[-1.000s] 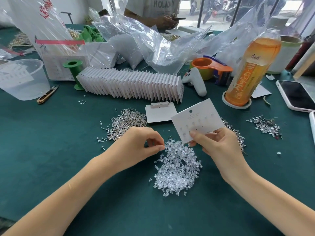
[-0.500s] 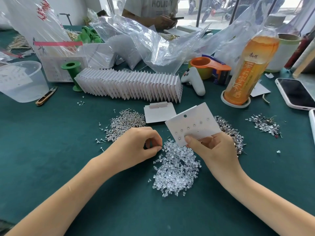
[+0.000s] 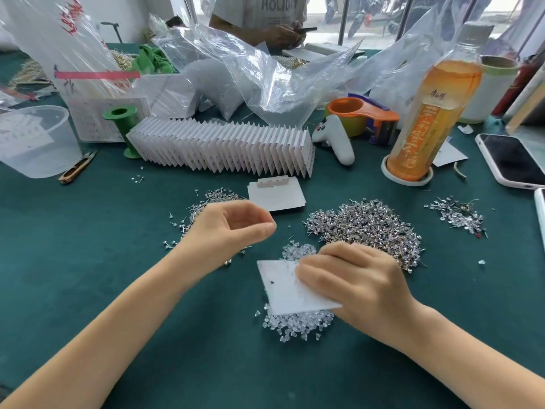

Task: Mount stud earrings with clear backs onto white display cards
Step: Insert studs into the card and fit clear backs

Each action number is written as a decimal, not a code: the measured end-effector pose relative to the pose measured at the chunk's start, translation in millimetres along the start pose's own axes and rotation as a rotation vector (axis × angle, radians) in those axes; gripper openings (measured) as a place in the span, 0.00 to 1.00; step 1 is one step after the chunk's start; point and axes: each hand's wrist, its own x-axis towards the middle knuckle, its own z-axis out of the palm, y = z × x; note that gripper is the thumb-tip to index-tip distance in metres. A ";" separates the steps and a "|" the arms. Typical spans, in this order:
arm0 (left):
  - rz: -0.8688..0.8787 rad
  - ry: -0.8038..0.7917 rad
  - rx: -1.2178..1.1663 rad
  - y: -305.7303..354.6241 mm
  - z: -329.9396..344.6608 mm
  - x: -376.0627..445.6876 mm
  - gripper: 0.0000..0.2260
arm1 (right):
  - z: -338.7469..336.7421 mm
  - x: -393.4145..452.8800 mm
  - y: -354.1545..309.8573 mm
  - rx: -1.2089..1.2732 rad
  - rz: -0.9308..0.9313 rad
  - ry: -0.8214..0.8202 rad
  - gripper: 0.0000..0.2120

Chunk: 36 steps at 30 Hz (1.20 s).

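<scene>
Two bare hands work above a dark green, felt-like surface. The right hand lies palm-down at about 5 o'clock from centre, its fingers curled over the right edge of a flat white display card and grasping it; the card rests on top of a heap of clear backs (small, glassy, bell-shaped bits), which spill out from under it at 6 and 12 o'clock. The left hand, at 9 o'clock from the card, hovers blurred with thumb and fingers curled toward each other; whether its grip pinches anything I cannot tell. Partly hidden beneath it lies one pile of stud earrings, thin metal pins with bright heads. A larger, denser mound of studs sits at 1 o'clock from the card, touching the right hand's far side. At 12 o'clock a long row of finished cards stands fanned in zigzag pleats, and a short flat stack of blank cards lies just before it. A tall plastic bottle of amber drink stands at 2 o'clock.
</scene>
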 end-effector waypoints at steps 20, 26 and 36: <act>0.052 -0.240 0.124 8.7 13.2 -13.9 0.04 | 0.7 -0.7 -2.6 -0.209 -0.148 -0.071 0.06; 0.003 -0.253 0.067 6.8 16.3 -14.7 0.05 | 1.7 -3.1 -2.5 -0.216 -0.146 -0.064 0.03; -0.025 -0.272 0.022 4.1 18.5 -16.0 0.05 | 2.5 -2.3 -7.4 -0.228 -0.151 -0.077 0.11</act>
